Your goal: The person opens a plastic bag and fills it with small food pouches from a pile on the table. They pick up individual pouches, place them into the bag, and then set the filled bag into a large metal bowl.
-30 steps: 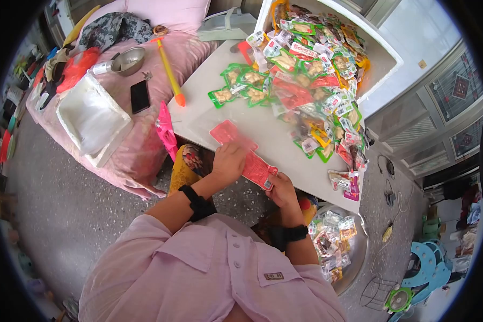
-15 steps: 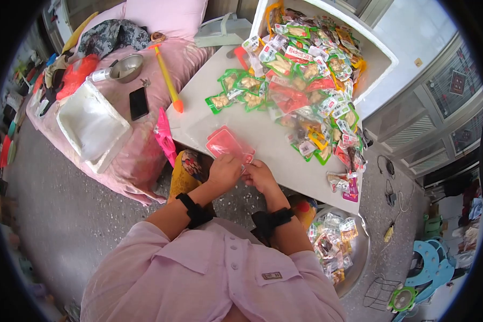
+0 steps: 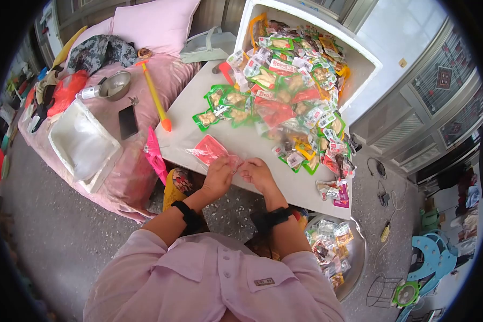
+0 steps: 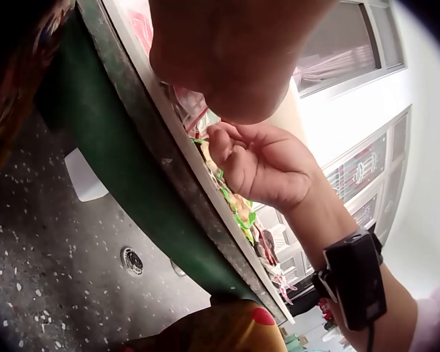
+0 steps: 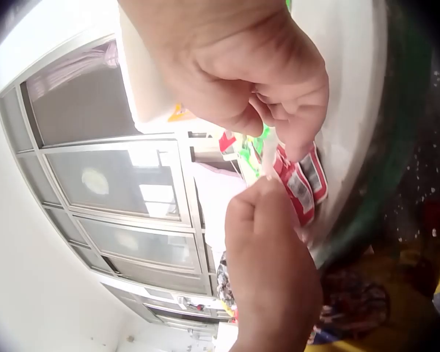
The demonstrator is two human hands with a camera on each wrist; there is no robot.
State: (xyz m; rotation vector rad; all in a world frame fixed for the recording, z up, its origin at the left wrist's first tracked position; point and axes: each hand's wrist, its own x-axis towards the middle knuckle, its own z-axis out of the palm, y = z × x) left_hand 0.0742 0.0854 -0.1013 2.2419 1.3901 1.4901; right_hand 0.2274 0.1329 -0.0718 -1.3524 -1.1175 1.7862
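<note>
1. The left hand [image 3: 218,174] and the right hand [image 3: 256,173] are meeting at the near edge of the tabletop [image 3: 292,182], knuckles almost touching
2. The left fingers [image 5: 268,202] are curling in and pinching the near end of a clear bag of red packets [image 3: 212,149]
3. The right fingers [image 5: 297,121] are clenching on that same end, pinching a thin strip of clear film just opposite the left fingertips
4. The bag is lying on the tabletop, stretching away from the fingers toward the far left
5. Beyond the fingers, a pile of snack packets [image 3: 284,96] in green, red and yellow is spreading across the tabletop, its nearest green packets lying near the bag's far end
6. To the right of the right fingers, down on the floor, a metal basin [image 3: 362,244] is holding more packets
7. Well to the left of the left fingers, a phone [image 3: 127,122] is lying on pink bedding [image 3: 172,70]
</note>
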